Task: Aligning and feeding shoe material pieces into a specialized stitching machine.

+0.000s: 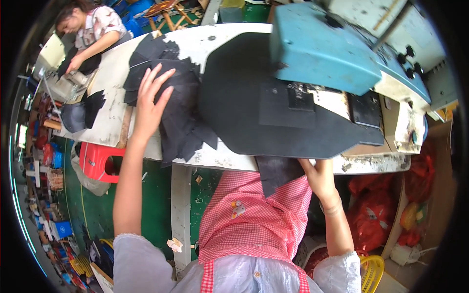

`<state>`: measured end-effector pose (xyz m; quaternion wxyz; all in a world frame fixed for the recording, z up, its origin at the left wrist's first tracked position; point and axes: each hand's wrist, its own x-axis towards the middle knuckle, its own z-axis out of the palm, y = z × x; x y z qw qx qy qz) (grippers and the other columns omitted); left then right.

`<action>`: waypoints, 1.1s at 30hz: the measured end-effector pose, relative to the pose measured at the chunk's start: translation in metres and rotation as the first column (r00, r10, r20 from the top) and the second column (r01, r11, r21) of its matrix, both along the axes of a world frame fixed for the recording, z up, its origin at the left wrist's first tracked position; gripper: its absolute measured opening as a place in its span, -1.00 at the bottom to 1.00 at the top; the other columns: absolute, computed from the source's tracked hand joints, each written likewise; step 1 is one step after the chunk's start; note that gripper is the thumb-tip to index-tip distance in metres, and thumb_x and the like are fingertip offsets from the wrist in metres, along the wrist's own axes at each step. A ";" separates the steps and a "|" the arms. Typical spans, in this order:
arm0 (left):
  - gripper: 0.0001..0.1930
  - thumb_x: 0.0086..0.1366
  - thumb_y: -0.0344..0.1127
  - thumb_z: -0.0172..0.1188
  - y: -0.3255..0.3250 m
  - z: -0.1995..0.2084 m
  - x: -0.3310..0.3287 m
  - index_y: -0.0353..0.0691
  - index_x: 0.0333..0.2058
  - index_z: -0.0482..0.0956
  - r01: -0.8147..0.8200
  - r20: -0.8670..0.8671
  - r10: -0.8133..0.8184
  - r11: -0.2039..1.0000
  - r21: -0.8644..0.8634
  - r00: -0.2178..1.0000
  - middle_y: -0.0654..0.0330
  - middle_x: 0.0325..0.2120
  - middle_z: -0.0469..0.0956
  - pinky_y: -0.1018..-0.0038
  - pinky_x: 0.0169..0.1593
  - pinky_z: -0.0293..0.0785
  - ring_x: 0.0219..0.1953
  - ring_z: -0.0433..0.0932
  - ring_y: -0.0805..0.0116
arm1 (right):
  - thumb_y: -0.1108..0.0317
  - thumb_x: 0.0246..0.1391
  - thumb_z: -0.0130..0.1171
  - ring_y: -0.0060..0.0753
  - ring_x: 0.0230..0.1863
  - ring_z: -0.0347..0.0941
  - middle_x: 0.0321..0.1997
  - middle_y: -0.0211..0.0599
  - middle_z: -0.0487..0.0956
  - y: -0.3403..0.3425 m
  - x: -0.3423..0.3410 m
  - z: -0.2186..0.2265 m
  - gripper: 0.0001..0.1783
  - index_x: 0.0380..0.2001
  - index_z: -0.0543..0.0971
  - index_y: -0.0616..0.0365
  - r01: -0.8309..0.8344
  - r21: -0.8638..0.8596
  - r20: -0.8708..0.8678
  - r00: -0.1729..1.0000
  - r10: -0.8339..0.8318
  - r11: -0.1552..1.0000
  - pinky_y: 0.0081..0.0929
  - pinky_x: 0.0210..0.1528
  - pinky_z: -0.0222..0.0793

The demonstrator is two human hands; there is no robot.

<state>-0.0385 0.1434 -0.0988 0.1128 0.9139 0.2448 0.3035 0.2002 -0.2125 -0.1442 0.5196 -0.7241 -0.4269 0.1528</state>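
My left hand (152,105) lies with spread fingers on a heap of black cut pieces (183,97) with jagged edges, left on the white table (198,35). A thin pale line crosses the upper pieces. Right of the heap is a broad black board (234,93) with a darker square patch (286,105) under the blue machine head (317,53). At the board's front edge is my right hand (321,178), its fingertips hidden beneath the board. Beside its thumb, a black piece (277,173) hangs from under the board over my lap; whether I grip it is unclear.
A co-worker (95,29) sits at a machine at the far left, near a dark curved part (74,117). A red stool (100,161) stands left of the table. Red bags (372,215) and a yellow basket (372,273) are at the lower right.
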 end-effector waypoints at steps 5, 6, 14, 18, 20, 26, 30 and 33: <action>-0.66 0.46 -0.35 0.09 -0.045 0.032 -0.005 -0.16 0.16 0.57 0.018 0.237 0.023 0.986 -0.168 0.971 0.08 0.31 0.39 0.21 0.45 0.08 0.45 0.19 0.06 | 0.48 -0.18 0.34 -0.51 -0.43 0.56 -0.28 -0.44 0.61 -0.026 -0.031 0.091 -0.62 -0.18 0.74 0.03 -0.599 -0.083 0.395 0.714 0.579 0.796 -0.50 -0.43 0.53; -0.66 0.45 -0.42 0.05 -0.055 0.043 -0.002 -0.27 0.14 0.56 0.083 0.329 -0.024 0.983 -0.165 0.944 0.06 0.29 0.40 0.23 0.45 0.07 0.44 0.21 0.11 | 0.45 -0.20 0.35 -0.58 -0.49 0.48 -0.28 -0.47 0.60 -0.025 -0.033 0.103 -0.56 -0.13 0.76 0.01 -0.631 -0.015 0.402 0.707 0.582 0.776 -0.57 -0.50 0.44; -0.82 0.26 -0.39 -0.04 -0.124 0.127 0.016 -0.18 -0.23 0.53 0.272 0.226 -0.314 0.942 0.198 0.922 -0.05 -0.11 0.60 -0.13 0.39 0.09 0.20 0.44 -0.15 | 0.65 0.01 0.28 -0.19 -0.30 0.57 -0.28 -0.22 0.58 0.020 -0.022 0.149 -0.54 0.04 0.65 0.21 -0.209 -0.068 0.388 0.895 0.218 0.976 -0.38 -0.23 0.51; -0.50 0.21 -0.05 0.33 -0.140 0.091 0.071 -0.16 0.07 0.59 0.557 -0.021 -0.561 0.826 -0.085 0.828 0.03 0.22 0.47 -0.02 0.42 0.10 0.33 0.37 -0.03 | 0.45 0.06 0.33 -0.24 -0.35 0.42 -0.38 -0.32 0.52 0.035 -0.012 0.131 -0.67 -0.05 0.68 0.15 -0.101 -0.095 0.519 0.844 0.136 0.990 -0.33 -0.20 0.32; -0.31 0.19 0.07 0.35 -0.147 0.074 0.079 -0.15 0.22 0.46 0.503 -0.172 -0.516 0.856 -0.117 0.839 0.05 0.33 0.35 -0.05 0.46 0.04 0.37 0.30 -0.03 | 0.45 0.06 0.33 -0.25 -0.35 0.41 -0.40 -0.32 0.51 0.035 -0.011 0.129 -0.67 -0.05 0.68 0.14 -0.087 -0.098 0.517 0.847 0.125 0.991 -0.33 -0.21 0.31; -0.30 0.20 0.07 0.33 -0.137 0.074 0.088 -0.14 0.25 0.45 0.551 -0.192 -0.558 0.829 -0.094 0.807 0.06 0.33 0.35 -0.08 0.46 0.03 0.34 0.34 0.00 | 0.46 0.05 0.35 -0.26 -0.38 0.40 -0.43 -0.34 0.49 0.035 -0.008 0.128 -0.68 -0.07 0.70 0.12 -0.069 -0.103 0.482 0.869 0.110 0.992 -0.34 -0.22 0.30; -0.30 0.20 0.05 0.35 -0.130 0.076 0.095 -0.11 0.26 0.45 0.572 -0.202 -0.588 0.809 -0.136 0.784 0.06 0.30 0.38 -0.08 0.42 0.09 0.30 0.39 0.02 | 0.48 0.03 0.37 -0.27 -0.40 0.40 -0.43 -0.35 0.48 0.036 -0.007 0.127 -0.70 -0.11 0.72 0.11 -0.046 -0.086 0.473 0.877 0.082 0.995 -0.35 -0.24 0.31; -0.31 0.19 0.03 0.36 -0.125 0.078 0.097 -0.07 0.27 0.46 0.582 -0.204 -0.596 0.803 -0.128 0.776 0.07 0.25 0.42 -0.09 0.38 0.12 0.25 0.43 0.03 | 0.49 0.02 0.37 -0.28 -0.40 0.40 -0.44 -0.36 0.48 0.038 -0.005 0.127 -0.70 -0.11 0.72 0.11 -0.051 -0.079 0.466 0.881 0.082 0.996 -0.36 -0.25 0.31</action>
